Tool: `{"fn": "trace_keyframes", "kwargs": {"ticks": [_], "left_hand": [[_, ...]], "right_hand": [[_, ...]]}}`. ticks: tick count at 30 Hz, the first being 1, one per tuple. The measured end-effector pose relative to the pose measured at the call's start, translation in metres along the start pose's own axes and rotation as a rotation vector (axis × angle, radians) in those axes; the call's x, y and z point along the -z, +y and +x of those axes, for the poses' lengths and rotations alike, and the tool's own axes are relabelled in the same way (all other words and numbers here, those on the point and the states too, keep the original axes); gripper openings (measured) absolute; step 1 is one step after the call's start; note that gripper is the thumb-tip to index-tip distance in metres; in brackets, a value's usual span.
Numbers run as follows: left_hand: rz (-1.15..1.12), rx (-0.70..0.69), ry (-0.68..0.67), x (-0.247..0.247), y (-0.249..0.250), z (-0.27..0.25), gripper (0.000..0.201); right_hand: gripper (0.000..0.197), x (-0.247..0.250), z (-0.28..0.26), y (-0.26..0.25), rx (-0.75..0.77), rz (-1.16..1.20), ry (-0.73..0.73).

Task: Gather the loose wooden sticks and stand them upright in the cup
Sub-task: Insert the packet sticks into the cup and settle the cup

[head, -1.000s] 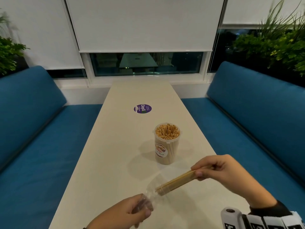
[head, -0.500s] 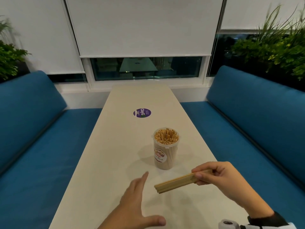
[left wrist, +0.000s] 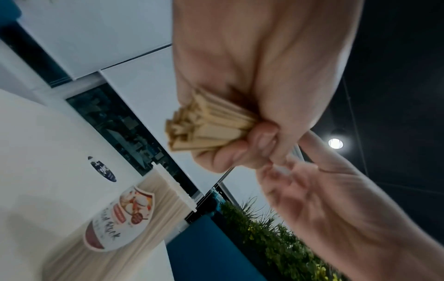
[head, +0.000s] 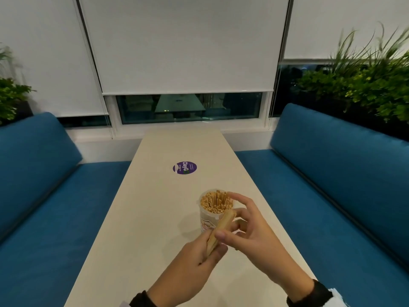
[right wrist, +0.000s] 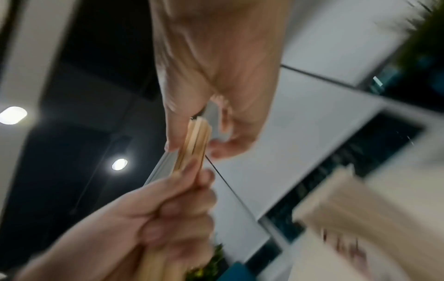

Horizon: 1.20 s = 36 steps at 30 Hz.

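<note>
Your left hand [head: 194, 260] has its grip curled tight round a bundle of sticks [head: 221, 231]. The sticks are thin, flat and pale wood, packed close, and they tilt up toward the cup [head: 211, 220]. The cup is round, clear plastic with a picture label, and stands on the smooth cream table [head: 155, 218], near its right edge, full of upright sticks. Your right hand [head: 250, 229] is loose and half open; its thumb [right wrist: 175, 133] touches the top of the bundle, fingers spread just beside the cup's rim.
</note>
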<state>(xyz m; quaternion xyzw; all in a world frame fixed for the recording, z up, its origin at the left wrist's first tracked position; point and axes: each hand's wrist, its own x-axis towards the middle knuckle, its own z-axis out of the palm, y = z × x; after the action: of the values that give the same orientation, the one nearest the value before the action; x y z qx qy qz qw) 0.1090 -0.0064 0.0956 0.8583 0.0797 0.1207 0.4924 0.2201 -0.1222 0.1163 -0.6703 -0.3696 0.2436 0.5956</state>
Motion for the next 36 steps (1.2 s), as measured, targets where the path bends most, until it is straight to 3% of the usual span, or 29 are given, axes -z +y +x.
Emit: {"fn": "trace_keyframes", "kwargs": {"ticks": [3,5,6,11,15,20,25,28,36], "left_hand": [[0.022,-0.059,-0.007,0.002,0.006,0.013,0.016],[0.040,-0.093,-0.038,0.003,0.010,0.023,0.031],[0.044,-0.091,-0.042,0.004,0.011,0.029,0.035],[0.074,-0.019,-0.032,0.017,0.010,0.061,0.011],[0.138,0.051,-0.080,0.034,-0.003,0.082,0.050],[0.351,0.199,0.094,0.047,-0.039,0.093,0.090],[0.149,0.376,0.103,0.023,-0.082,0.093,0.129],[0.007,0.411,0.133,0.008,-0.097,0.097,0.137],[-0.202,0.288,0.257,-0.009,-0.098,0.115,0.131]], "right_hand": [[0.042,-0.013,0.008,0.005,-0.071,0.071,-0.037],[0.028,-0.015,0.015,0.003,-0.034,0.052,-0.008],[0.029,-0.014,0.020,0.002,-0.007,0.033,0.042],[0.030,-0.004,0.051,-0.005,0.162,-0.049,0.267],[0.028,0.007,0.076,-0.013,0.241,-0.138,0.356],[0.029,0.031,0.111,-0.014,0.241,-0.185,0.490],[0.030,0.028,0.141,0.008,0.146,-0.251,0.462],[0.030,0.023,0.149,0.022,0.081,-0.272,0.419],[0.031,0.033,0.152,0.034,0.074,-0.267,0.483]]}}
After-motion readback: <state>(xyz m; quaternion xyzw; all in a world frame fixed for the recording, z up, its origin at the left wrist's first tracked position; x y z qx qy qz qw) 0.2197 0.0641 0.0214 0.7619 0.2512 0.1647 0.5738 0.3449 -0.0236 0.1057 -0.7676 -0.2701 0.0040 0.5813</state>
